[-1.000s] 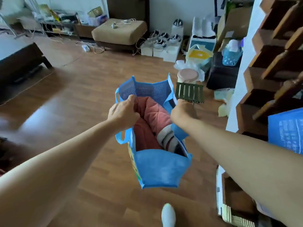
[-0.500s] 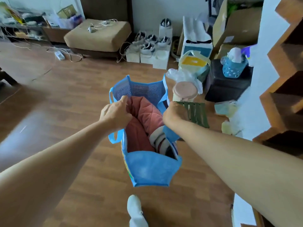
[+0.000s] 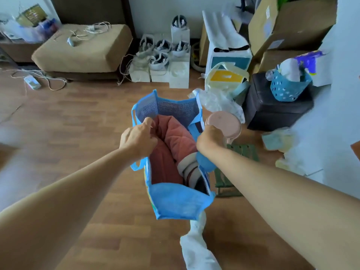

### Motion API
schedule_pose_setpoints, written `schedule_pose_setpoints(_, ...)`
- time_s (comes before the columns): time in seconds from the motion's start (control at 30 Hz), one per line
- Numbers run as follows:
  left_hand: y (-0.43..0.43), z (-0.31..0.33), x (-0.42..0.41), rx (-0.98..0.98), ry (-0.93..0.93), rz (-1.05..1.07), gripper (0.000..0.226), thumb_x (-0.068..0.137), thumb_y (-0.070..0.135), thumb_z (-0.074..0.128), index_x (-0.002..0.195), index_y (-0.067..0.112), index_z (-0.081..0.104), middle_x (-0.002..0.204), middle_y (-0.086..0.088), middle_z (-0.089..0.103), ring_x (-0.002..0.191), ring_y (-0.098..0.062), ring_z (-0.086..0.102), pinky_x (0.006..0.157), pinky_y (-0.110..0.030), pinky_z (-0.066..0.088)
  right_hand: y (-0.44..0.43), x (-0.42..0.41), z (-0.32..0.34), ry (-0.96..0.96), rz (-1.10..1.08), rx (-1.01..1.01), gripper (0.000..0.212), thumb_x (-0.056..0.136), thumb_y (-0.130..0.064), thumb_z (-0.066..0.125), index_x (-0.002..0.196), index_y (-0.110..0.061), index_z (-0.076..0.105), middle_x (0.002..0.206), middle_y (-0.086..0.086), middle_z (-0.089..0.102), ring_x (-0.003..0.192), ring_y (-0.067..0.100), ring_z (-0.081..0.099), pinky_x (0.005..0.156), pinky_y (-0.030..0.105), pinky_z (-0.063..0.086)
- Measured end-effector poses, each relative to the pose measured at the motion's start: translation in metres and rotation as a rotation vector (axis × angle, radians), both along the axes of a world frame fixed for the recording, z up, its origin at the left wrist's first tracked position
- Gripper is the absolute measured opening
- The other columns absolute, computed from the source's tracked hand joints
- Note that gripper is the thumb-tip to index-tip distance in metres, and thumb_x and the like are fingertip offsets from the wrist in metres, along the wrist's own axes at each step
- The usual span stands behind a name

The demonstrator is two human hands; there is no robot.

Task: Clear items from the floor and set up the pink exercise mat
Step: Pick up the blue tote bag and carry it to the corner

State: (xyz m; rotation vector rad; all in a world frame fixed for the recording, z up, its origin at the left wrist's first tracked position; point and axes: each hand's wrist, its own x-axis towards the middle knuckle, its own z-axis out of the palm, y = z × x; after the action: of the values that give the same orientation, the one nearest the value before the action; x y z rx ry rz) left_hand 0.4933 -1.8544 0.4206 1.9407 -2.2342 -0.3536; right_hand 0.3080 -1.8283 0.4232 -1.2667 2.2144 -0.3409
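While both arms reach forward over a wooden floor [image 3: 81, 117], a blue fabric bag [image 3: 176, 203] hangs between them, its mouth pulled open. The left hand [image 3: 137, 138] is closed on the bag's left rim, fingers curled over the edge. The right hand [image 3: 210, 140] is closed on the right rim. Inside the bag lies folded reddish-pink padded cloth [image 3: 171, 149], with a striped rolled item [image 3: 190, 168] beside it on the right. No unrolled exercise mat can be made out, and I cannot tell whether the pink cloth is that mat.

To the left of the bag the floor is broad and bare, reaching back to a tan ottoman [image 3: 83, 49] with cables on top. A power strip [image 3: 32, 81] and loose cords lie on the floor at its left front corner.

The right side is crowded. A round pink lid [image 3: 226, 124] sits just beyond the right hand, and a green slatted stool [image 3: 243, 152] stands under the right forearm, just beside the bag. Behind them are crumpled clear plastic [image 3: 218, 102], a yellow and white bag [image 3: 227, 78], and a dark cube seat [image 3: 272, 110] carrying a blue basket [image 3: 288, 90]. White boxes with headsets [image 3: 163, 61] line the back wall, and cardboard boxes [image 3: 288, 24] stack at the far right. A white-clad leg [image 3: 196, 248] shows below the bag.
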Motion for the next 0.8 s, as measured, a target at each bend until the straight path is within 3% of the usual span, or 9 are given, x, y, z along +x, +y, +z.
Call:
schedule_pose_setpoints(0.23, -0.138, -0.057, -0.032, 0.045, -0.033, -0.019, 0.035, 0.077, 0.018, 0.054, 0.112, 0.021, 0.049, 0.097, -0.009, 0.069, 0.095, -0.034, 0.061, 0.081, -0.036, 0.046, -0.135, -0.027, -0.062, -0.012, -0.004, 0.035, 0.040, 0.093, -0.007, 0.046, 0.132, -0.002, 0.047, 0.132, 0.014, 0.055, 0.119, 0.030, 0.055, 0.094, 0.034, 0.045)
schedule_pose_setpoints(0.37, -0.206, -0.112, -0.047, 0.036, -0.029, -0.041, 0.034, 0.078, 0.018, 0.054, 0.112, 0.021, 0.049, 0.096, -0.011, 0.068, 0.094, -0.035, 0.061, 0.078, -0.035, 0.045, -0.199, -0.036, -0.117, -0.014, -0.056, 0.026, 0.038, 0.098, -0.009, 0.035, 0.134, -0.005, 0.047, 0.135, 0.013, 0.053, 0.123, 0.030, 0.051, 0.099, 0.036, 0.041)
schedule_pose_setpoints(0.47, -0.248, -0.163, -0.055, 0.018, -0.054, -0.076, 0.035, 0.079, 0.018, 0.053, 0.113, 0.019, 0.049, 0.096, -0.012, 0.068, 0.093, -0.036, 0.062, 0.077, -0.035, 0.045, -0.239, -0.041, -0.169, -0.043, -0.094, 0.018, 0.037, 0.099, -0.011, 0.031, 0.132, -0.007, 0.048, 0.137, 0.011, 0.052, 0.124, 0.028, 0.050, 0.100, 0.035, 0.040)
schedule_pose_setpoints(0.63, -0.305, -0.275, -0.064, -0.044, -0.063, -0.112, 0.030, 0.080, 0.016, 0.053, 0.110, 0.016, 0.047, 0.094, -0.015, 0.068, 0.090, -0.038, 0.062, 0.071, -0.034, 0.039, -0.295, -0.055, -0.273, 0.019, -0.089, -0.028, 0.039, 0.095, -0.009, 0.042, 0.133, -0.008, 0.047, 0.135, 0.010, 0.053, 0.123, 0.028, 0.051, 0.099, 0.033, 0.042)
schedule_pose_setpoints(0.8, -0.356, -0.375, -0.074, -0.096, -0.026, -0.116, 0.029, 0.081, 0.016, 0.051, 0.110, 0.017, 0.049, 0.096, -0.014, 0.068, 0.093, -0.036, 0.062, 0.079, -0.036, 0.043, -0.340, -0.069, -0.375, -0.018, -0.177, -0.106, 0.037, 0.095, -0.011, 0.043, 0.131, -0.006, 0.049, 0.133, 0.006, 0.054, 0.122, 0.027, 0.053, 0.100, 0.033, 0.042)
